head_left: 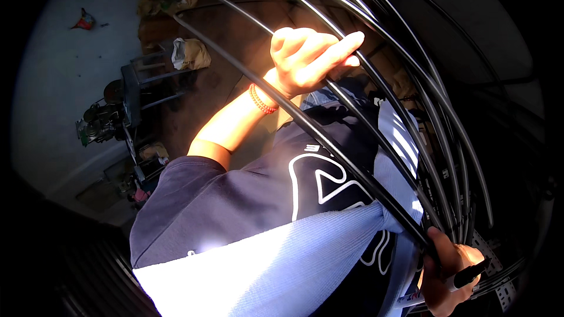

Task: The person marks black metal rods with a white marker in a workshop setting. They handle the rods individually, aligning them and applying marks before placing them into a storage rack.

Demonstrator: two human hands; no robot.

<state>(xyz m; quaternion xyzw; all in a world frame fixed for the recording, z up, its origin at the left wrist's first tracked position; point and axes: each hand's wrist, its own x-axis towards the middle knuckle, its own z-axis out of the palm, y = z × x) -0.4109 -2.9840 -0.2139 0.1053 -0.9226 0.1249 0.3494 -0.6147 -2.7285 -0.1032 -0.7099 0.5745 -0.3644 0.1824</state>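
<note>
In the head view, long black tubes (305,122) are fanned in a bowed bundle across the person's front, from the upper edge down to the lower right. By the left hand (311,58), one tube is gripped in curled fingers, while the extended index finger is laid against a neighbouring tube; the nearest tube is passed across the wrist, by the red beaded bracelet (262,99). By the right hand (449,273), the lower part of the bundle is clasped, and a black-and-white pen (467,274) is apparently pinched there too; how many tubes are enclosed cannot be told. The dark shirt (247,194) and light-blue cloth (329,240) are partly crossed by the tubes. The step in hand is judged to be separating individual tubes; for the next move, a firm lower hold and careful finger placement would be needed.
</note>
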